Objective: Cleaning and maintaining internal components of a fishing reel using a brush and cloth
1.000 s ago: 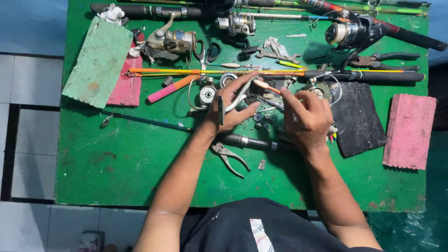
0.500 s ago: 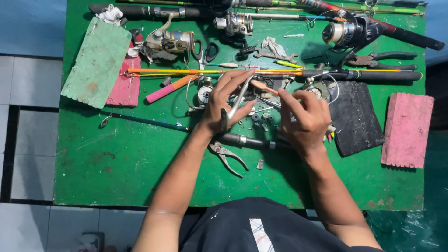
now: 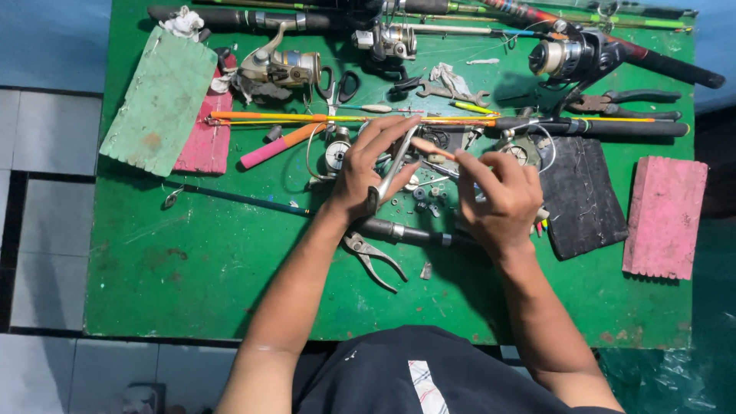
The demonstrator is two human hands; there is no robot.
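Note:
My left hand (image 3: 368,172) grips a slim silver metal tool (image 3: 395,167) that angles up between its fingers, over small reel parts (image 3: 425,192) scattered on the green table (image 3: 192,268). My right hand (image 3: 498,195) hovers just to the right, its index finger stretched left so the tip nearly meets the tool's upper end; what it pinches, if anything, is too small to tell. A dark rod handle (image 3: 406,232) lies under both wrists, with silver pliers (image 3: 372,257) just below it.
Fishing rods (image 3: 429,121) and several spinning reels (image 3: 280,67) crowd the far edge. A green foam block (image 3: 157,100) and pink foam block (image 3: 201,146) lie at left, a black pad (image 3: 586,198) and pink block (image 3: 665,216) at right. Pliers (image 3: 629,103) rest at the far right.
Both hands have shifted slightly. The silver tool in my left hand has tilted more upright, and my right index finger has reached left towards its tip.

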